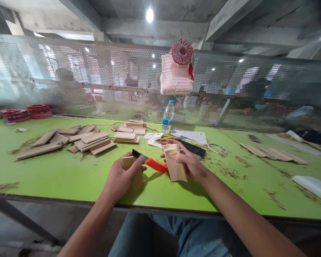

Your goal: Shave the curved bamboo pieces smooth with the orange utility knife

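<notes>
My left hand [125,175] is closed around a tan, curved piece [137,180] of sheet-like material just above the table's front edge. Its thumb lies against the metal end of a utility knife [156,165] with an orange handle and a dark blade pointing left. The handle's right end reaches the other tan piece, and I cannot tell which hand bears the knife. My right hand [191,160] grips that second curved tan piece [175,164], thumb on its near face and some fingers hidden behind. A slit-like mark shows near its top.
Loose tan pieces [88,141] lie in piles at left. Behind my hands stand a water bottle [168,117], paper [192,135] and a black flat bar [191,148]. More tan strips [274,153] and shavings lie right. A perforated screen [117,85] borders the green table [77,178].
</notes>
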Demonstrator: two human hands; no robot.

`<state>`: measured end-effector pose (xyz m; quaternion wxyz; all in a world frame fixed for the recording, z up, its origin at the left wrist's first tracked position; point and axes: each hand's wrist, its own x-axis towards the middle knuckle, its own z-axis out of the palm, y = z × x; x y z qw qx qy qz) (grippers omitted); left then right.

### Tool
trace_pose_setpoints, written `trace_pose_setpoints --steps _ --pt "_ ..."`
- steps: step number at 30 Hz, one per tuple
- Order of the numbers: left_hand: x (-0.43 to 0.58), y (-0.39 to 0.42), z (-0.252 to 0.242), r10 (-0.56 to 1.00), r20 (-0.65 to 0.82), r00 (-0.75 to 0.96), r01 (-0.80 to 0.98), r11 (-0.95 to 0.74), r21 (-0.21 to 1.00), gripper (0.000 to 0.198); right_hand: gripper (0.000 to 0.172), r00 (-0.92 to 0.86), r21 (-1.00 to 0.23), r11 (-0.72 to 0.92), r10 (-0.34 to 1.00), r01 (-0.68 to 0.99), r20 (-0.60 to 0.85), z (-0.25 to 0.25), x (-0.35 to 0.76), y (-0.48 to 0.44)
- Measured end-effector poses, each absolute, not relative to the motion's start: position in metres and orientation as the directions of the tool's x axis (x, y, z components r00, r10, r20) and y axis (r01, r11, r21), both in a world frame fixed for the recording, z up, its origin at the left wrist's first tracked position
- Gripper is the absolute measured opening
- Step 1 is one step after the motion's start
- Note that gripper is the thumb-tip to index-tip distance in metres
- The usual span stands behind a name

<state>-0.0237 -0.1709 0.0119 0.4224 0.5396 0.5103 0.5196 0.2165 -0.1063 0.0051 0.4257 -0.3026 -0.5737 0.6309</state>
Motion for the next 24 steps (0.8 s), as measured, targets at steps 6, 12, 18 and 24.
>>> trace_pose_setpoints --steps 6,12,18,24 --pt "-0.0238 -0.1717 0.0120 0.989 0.136 -0.060 0.119 -0.128 0.985 0.041 0.068 -0.422 -0.991 -0.078 0.906 -0.104 -0.027 -0.0023 0.2169 -0.1034" --pt "-0.0237 -0.1721 0.0118 0.987 0.147 -0.066 0.140 -0.136 0.981 0.041 0.061 -0.345 -0.981 0.174 0.929 0.082 0.136 0.0033 0.2171 -0.1052" --pt "-0.0240 -0.1716 0.0103 0.988 0.143 -0.053 0.109 -0.137 0.985 0.043 0.067 -0.373 -0.895 0.365 0.892 0.256 0.257 0.0035 0.2200 -0.1028" --pt "-0.0240 -0.1717 0.0112 0.988 0.147 -0.048 0.114 -0.141 0.983 0.042 0.064 -0.414 -0.921 0.354 0.872 0.164 0.261 -0.0019 0.2195 -0.0960"
